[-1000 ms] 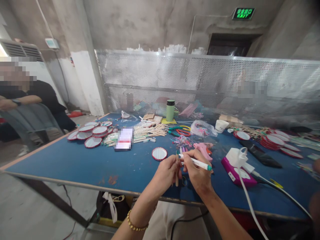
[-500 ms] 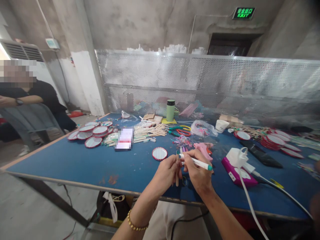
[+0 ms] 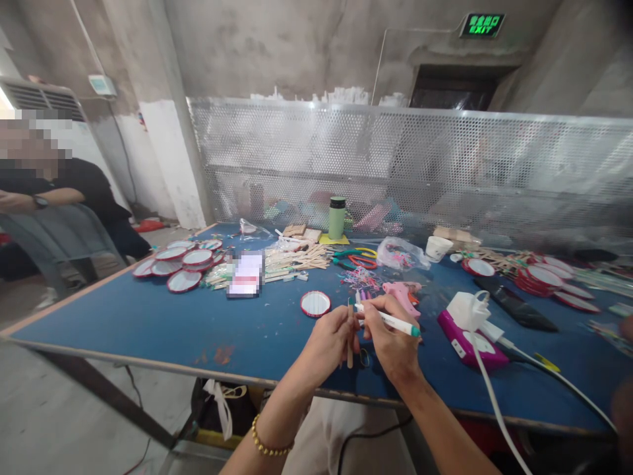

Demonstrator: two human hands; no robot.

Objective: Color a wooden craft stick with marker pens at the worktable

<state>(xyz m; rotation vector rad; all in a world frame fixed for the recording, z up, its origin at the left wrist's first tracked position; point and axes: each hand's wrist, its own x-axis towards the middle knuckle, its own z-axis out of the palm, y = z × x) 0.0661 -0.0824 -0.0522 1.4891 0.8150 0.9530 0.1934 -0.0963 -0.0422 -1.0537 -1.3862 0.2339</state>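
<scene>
Hardly anything has moved since half a second ago: from my remote seat, both hands hold the same pose, and only the pen's capped end has drifted a touch to the right.

The blue table (image 3: pixel 148 323) carries the clutter at its far side, which leaves the near edge free where the hands work. The left hand (image 3: pixel 329 343) is closed around a wooden stick (image 3: pixel 350 357), pinching it upright just above the table's near edge. I judge this keeps the stick's top steady and facing the other hand. The right hand (image 3: pixel 390 346) grips a white pen (image 3: pixel 395 323) in a writing hold, with its tip at the stick's upper end. A pink glue gun (image 3: pixel 401 292) and a red-rimmed disc (image 3: pixel 315 303) lie just behind, within easy reach.
</scene>
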